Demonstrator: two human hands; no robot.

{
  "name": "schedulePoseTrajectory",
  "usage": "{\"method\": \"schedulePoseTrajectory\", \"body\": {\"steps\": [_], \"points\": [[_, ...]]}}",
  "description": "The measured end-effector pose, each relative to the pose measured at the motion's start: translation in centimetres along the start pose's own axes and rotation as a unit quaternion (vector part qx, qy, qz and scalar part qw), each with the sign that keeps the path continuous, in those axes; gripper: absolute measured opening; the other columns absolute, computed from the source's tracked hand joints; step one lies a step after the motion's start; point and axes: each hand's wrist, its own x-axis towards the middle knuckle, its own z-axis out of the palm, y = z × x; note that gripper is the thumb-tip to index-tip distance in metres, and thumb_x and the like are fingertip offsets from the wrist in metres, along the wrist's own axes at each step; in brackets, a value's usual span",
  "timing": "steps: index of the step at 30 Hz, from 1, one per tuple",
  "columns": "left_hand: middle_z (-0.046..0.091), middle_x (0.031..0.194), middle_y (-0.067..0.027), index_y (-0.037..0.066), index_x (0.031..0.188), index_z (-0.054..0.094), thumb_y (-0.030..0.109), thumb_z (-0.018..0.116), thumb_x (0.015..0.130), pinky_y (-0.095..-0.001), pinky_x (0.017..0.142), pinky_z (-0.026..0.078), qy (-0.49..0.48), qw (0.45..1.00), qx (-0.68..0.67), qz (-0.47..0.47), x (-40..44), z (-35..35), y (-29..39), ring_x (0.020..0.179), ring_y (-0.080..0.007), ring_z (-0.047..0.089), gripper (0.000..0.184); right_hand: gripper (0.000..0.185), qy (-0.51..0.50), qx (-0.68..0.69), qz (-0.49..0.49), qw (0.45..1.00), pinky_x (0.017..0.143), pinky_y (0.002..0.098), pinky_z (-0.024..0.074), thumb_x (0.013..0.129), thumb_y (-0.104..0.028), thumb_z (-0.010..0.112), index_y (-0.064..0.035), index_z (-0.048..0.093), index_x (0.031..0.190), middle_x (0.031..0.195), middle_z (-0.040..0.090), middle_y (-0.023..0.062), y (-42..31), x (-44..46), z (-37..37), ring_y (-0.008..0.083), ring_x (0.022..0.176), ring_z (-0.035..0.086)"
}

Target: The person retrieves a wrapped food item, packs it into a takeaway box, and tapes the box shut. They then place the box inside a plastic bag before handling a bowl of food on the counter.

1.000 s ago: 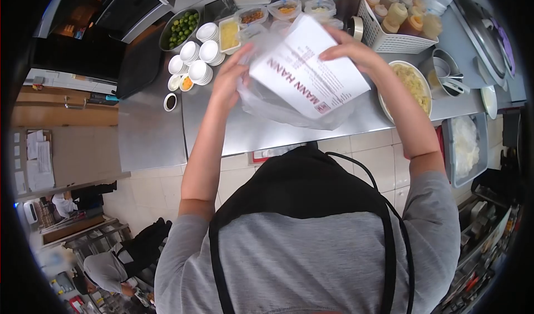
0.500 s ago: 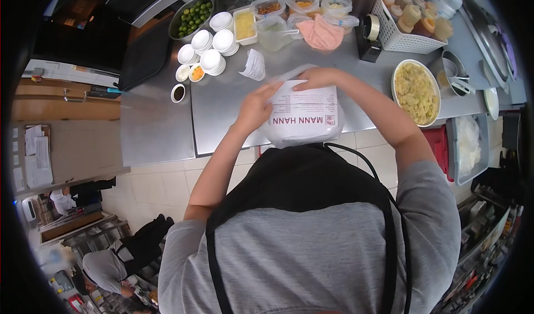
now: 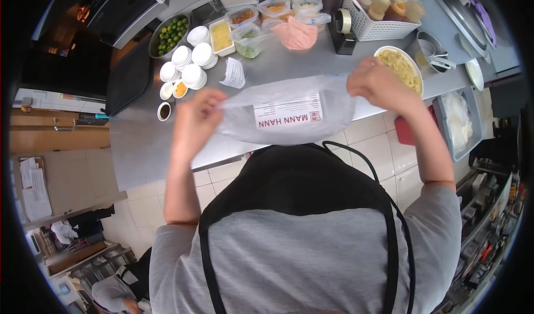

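Note:
A translucent plastic bag (image 3: pixel 239 126) is stretched sideways between my two hands at the front edge of the steel counter. My left hand (image 3: pixel 200 116) pinches its left end, and my right hand (image 3: pixel 374 84) grips the right end, beside the bowl of yellow food. A white printed box or packet (image 3: pixel 288 111) lies inside the bag, seen through the film, its red lettering upside down. Behind the bag, a curled printed paper slip (image 3: pixel 234 73) stands on the counter.
Stacked white cups (image 3: pixel 194 75), a sauce cup (image 3: pixel 164 111) and a bowl of limes (image 3: pixel 170 35) sit at left. A pink cloth (image 3: pixel 295 34), tape dispenser (image 3: pixel 342 33) and bottle basket (image 3: pixel 378 30) are behind. The food bowl (image 3: pixel 400 66) is at right; another person (image 3: pixel 119 292) is lower left.
The printed white item has gone from my hands into the bag. My hands have moved apart, pulling the bag's ends outward.

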Motion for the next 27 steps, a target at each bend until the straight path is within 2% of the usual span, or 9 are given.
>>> {"method": "schedulePoseTrajectory", "body": {"steps": [2,5,10,12,13,16,23,25,27], "points": [[0.058,0.072,-0.0009,0.001,0.090,0.057,-0.003,0.054,0.073,-0.0191,0.057,0.044,0.029,0.992,-0.123,-0.028,0.3,-2.2,1.7,0.063,-0.0053,0.055,0.018,0.005,0.101,0.093,-0.025,0.990,0.078,0.0375,0.0380,0.073,-0.007,0.058,-0.0034,0.057,0.076,0.072,0.053,0.0091,-2.2,0.5,-4.4,0.0277,0.079,0.050],[0.059,0.075,-0.0045,0.000,0.089,0.056,-0.006,0.052,0.073,-0.0181,0.057,0.042,0.113,0.971,-0.212,0.017,0.9,-5.1,4.0,0.065,-0.0082,0.057,0.018,0.008,0.172,0.085,-0.050,0.980,0.079,0.0370,0.0405,0.072,-0.009,0.060,-0.0014,0.055,0.072,0.073,0.055,0.0076,-3.3,1.4,-6.2,0.0255,0.077,0.053],[0.060,0.076,-0.0067,0.001,0.088,0.055,-0.005,0.055,0.076,-0.0183,0.057,0.042,0.157,0.944,-0.288,0.046,0.2,-5.3,5.0,0.066,-0.0086,0.057,0.013,0.011,0.110,0.063,-0.105,0.986,0.087,0.0403,0.0384,0.072,-0.010,0.062,-0.0010,0.057,0.074,0.074,0.056,0.0062,-3.5,2.4,-9.1,0.0255,0.076,0.055],[0.061,0.076,-0.0081,0.000,0.088,0.054,-0.004,0.057,0.078,-0.0180,0.058,0.042,0.085,0.941,-0.327,0.027,-1.2,-4.2,4.2,0.067,-0.0092,0.057,0.011,0.012,-0.026,0.145,-0.161,0.976,0.072,0.0330,0.0422,0.072,-0.012,0.063,-0.0042,0.062,0.081,0.082,0.061,0.0059,-3.2,3.2,-9.5,0.0249,0.073,0.056],[0.060,0.076,-0.0084,0.000,0.088,0.053,-0.004,0.057,0.078,-0.0184,0.058,0.043,0.063,0.939,-0.339,0.021,-2.0,-3.6,3.4,0.068,-0.0101,0.057,0.012,0.023,-0.052,0.209,-0.131,0.968,0.086,0.0400,0.0394,0.070,-0.020,0.069,-0.0024,0.063,0.084,0.080,0.062,0.0055,-3.1,4.2,-9.2,0.0243,0.077,0.057],[0.060,0.077,-0.0091,-0.001,0.089,0.053,-0.004,0.057,0.078,-0.0212,0.060,0.045,0.041,0.930,-0.365,0.003,-4.6,-2.4,2.5,0.068,-0.0119,0.058,0.013,0.027,-0.007,0.313,-0.085,0.946,0.086,0.0379,0.0398,0.069,-0.016,0.069,-0.0041,0.062,0.092,0.089,0.063,0.0076,-2.5,10.7,-6.3,0.0238,0.085,0.057],[0.058,0.078,-0.0106,0.000,0.096,0.049,-0.006,0.053,0.078,-0.0330,0.070,0.049,0.009,0.888,-0.459,0.027,-8.2,-1.1,0.9,0.068,-0.0171,0.060,0.019,0.038,0.145,-0.039,-0.214,0.965,0.090,0.0356,0.0403,0.068,-0.011,0.064,-0.0172,0.063,0.105,0.104,0.061,0.0086,-2.8,26.1,11.6,0.0257,0.110,0.048],[0.058,0.079,-0.0126,0.000,0.103,0.045,-0.005,0.052,0.078,-0.0327,0.067,0.050,0.012,0.865,-0.501,0.018,-8.7,-1.1,0.7,0.063,-0.0173,0.059,0.026,0.038,-0.045,0.067,-0.049,0.996,0.085,0.0355,0.0432,0.064,-0.006,0.065,-0.0149,0.065,0.100,0.100,0.062,0.0104,-4.0,27.6,11.2,0.0272,0.103,0.053],[0.058,0.079,-0.0135,0.001,0.104,0.046,-0.005,0.052,0.079,-0.0321,0.064,0.049,0.037,0.859,-0.510,0.014,-8.8,-1.3,0.4,0.061,-0.0168,0.058,0.027,0.035,-0.058,0.017,-0.059,0.996,0.082,0.0355,0.0445,0.064,-0.006,0.065,-0.0130,0.065,0.098,0.097,0.063,0.0108,-4.7,28.8,8.7,0.0272,0.098,0.055]]}}
